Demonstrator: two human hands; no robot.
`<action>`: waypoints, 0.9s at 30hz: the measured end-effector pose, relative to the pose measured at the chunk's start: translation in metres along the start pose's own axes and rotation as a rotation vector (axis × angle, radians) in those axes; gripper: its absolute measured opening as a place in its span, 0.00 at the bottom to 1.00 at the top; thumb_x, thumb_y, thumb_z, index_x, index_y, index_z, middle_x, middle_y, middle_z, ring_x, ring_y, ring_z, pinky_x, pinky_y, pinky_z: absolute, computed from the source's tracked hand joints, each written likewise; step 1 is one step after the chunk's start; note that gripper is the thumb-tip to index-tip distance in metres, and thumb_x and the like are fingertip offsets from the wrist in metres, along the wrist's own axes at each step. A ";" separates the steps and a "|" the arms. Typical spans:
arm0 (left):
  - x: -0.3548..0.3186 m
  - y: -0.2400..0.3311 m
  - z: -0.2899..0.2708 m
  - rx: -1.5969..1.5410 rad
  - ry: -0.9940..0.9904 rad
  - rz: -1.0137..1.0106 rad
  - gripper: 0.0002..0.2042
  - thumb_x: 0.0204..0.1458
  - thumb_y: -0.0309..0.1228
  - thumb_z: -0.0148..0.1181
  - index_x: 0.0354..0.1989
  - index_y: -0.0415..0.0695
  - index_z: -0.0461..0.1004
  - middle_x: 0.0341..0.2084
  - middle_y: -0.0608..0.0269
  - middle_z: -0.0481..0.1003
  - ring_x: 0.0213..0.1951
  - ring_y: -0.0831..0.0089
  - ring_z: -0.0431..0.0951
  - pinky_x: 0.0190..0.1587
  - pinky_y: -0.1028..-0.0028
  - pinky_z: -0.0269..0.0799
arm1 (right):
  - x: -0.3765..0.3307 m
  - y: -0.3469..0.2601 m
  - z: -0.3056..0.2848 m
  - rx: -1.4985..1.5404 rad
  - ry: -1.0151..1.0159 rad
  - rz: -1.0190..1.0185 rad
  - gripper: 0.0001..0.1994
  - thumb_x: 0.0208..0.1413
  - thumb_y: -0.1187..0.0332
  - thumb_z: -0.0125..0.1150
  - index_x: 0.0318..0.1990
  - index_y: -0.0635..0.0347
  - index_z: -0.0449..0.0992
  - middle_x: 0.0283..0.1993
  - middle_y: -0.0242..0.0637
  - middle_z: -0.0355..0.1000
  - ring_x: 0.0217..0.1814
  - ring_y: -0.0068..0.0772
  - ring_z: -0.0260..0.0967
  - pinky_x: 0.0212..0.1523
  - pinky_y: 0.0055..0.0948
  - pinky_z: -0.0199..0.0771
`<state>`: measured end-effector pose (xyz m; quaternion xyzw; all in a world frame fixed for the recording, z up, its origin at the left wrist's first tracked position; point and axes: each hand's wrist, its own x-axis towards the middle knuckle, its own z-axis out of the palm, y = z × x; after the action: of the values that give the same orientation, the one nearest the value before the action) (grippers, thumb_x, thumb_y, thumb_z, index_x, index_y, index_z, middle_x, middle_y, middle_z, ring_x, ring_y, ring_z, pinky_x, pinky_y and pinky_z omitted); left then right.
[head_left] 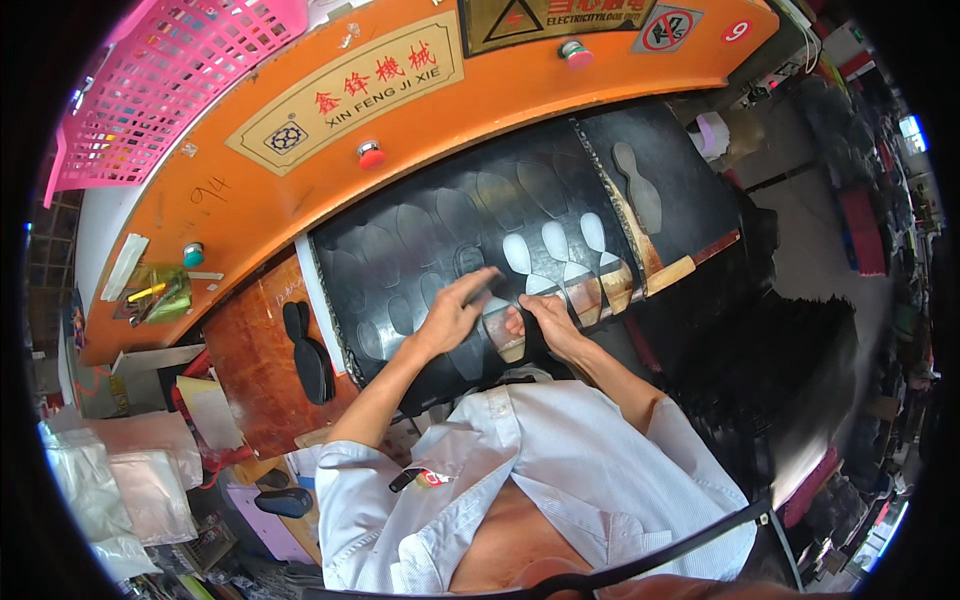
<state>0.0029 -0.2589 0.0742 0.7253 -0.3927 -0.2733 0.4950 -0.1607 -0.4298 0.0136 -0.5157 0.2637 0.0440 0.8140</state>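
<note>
A black sheet (375, 245) marked with rows of sole-shaped outlines lies in front of me. My left hand (455, 315) is over its near middle, fingers stretched toward the right, holding nothing that I can see. Just beside it, my right hand (552, 322) has its fingers curled in; whatever they grip, if anything, is hidden. Under and between the hands is a pale brownish sole-shaped patch (505, 335). Right of it run several more sole shapes (555, 240), whitish at the far end and brown at the near end.
Black soles (308, 350) rest on the reddish-brown board (250, 345) at left. An orange machine beam (410, 120) with red and green buttons spans the far side. A grey sole shape (637, 190) lies far right, past a wooden strip (670, 277). A pink basket (180, 80) stands upper left.
</note>
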 end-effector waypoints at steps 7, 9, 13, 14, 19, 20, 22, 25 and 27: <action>0.019 0.016 -0.053 -0.635 0.459 0.035 0.20 0.73 0.40 0.52 0.57 0.32 0.75 0.54 0.47 0.79 0.56 0.59 0.82 0.62 0.60 0.76 | -0.007 -0.017 0.014 -0.415 0.095 -0.064 0.21 0.74 0.59 0.52 0.41 0.73 0.79 0.33 0.45 0.83 0.34 0.34 0.81 0.40 0.33 0.78; 0.010 0.014 -0.063 -0.637 0.490 0.027 0.21 0.72 0.41 0.53 0.59 0.31 0.74 0.55 0.46 0.79 0.57 0.56 0.81 0.62 0.58 0.76 | -0.024 -0.033 0.013 -1.082 0.170 -0.279 0.16 0.65 0.62 0.62 0.42 0.73 0.78 0.31 0.53 0.81 0.35 0.48 0.82 0.39 0.44 0.78; 0.002 0.002 -0.057 -0.678 0.532 -0.011 0.23 0.72 0.42 0.54 0.59 0.31 0.73 0.55 0.46 0.78 0.57 0.55 0.81 0.62 0.58 0.77 | -0.036 -0.049 0.033 -0.860 0.263 -0.490 0.19 0.61 0.63 0.68 0.49 0.74 0.78 0.37 0.53 0.81 0.36 0.53 0.82 0.41 0.43 0.79; 0.006 -0.001 -0.052 -0.710 0.543 -0.054 0.23 0.72 0.42 0.54 0.59 0.31 0.73 0.55 0.46 0.78 0.57 0.55 0.81 0.62 0.57 0.77 | -0.034 -0.048 0.040 -0.725 0.203 -0.415 0.20 0.60 0.63 0.69 0.50 0.74 0.78 0.39 0.53 0.81 0.36 0.55 0.82 0.42 0.42 0.80; 0.027 0.002 -0.056 -0.864 0.685 -0.099 0.22 0.73 0.43 0.52 0.58 0.32 0.73 0.54 0.46 0.78 0.54 0.54 0.83 0.59 0.55 0.79 | 0.008 -0.027 0.059 -0.869 -0.179 -0.103 0.23 0.61 0.57 0.71 0.23 0.67 0.72 0.23 0.38 0.65 0.22 0.36 0.63 0.32 0.44 0.68; 0.024 0.006 -0.067 -0.796 0.703 -0.054 0.22 0.73 0.43 0.51 0.58 0.32 0.72 0.55 0.46 0.78 0.54 0.54 0.83 0.60 0.54 0.79 | 0.011 -0.024 0.058 -0.868 -0.194 -0.110 0.26 0.61 0.59 0.72 0.20 0.62 0.62 0.19 0.33 0.59 0.21 0.29 0.57 0.26 0.40 0.62; 0.018 0.013 -0.090 -0.753 0.781 0.049 0.23 0.74 0.44 0.48 0.60 0.32 0.72 0.55 0.46 0.78 0.56 0.55 0.82 0.61 0.54 0.78 | 0.014 -0.020 0.056 -0.708 -0.225 -0.041 0.27 0.60 0.61 0.73 0.20 0.59 0.59 0.17 0.28 0.56 0.20 0.23 0.52 0.23 0.36 0.57; -0.005 0.017 -0.103 -0.311 0.754 0.115 0.23 0.75 0.42 0.47 0.62 0.32 0.71 0.57 0.48 0.78 0.61 0.56 0.79 0.68 0.56 0.71 | 0.013 -0.021 0.055 -0.571 -0.264 0.022 0.26 0.61 0.64 0.74 0.20 0.55 0.59 0.18 0.23 0.55 0.20 0.16 0.48 0.20 0.31 0.51; -0.026 0.015 -0.088 0.194 0.516 0.286 0.17 0.64 0.25 0.57 0.59 0.35 0.76 0.60 0.48 0.78 0.65 0.53 0.75 0.73 0.55 0.63 | 0.014 -0.023 0.054 -0.497 -0.297 0.074 0.25 0.61 0.66 0.73 0.20 0.55 0.60 0.18 0.21 0.54 0.21 0.14 0.47 0.20 0.30 0.49</action>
<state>0.0537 -0.1958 0.1198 0.7519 -0.3763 0.0308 0.5404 -0.1199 -0.3972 0.0437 -0.6773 0.1415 0.2120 0.6901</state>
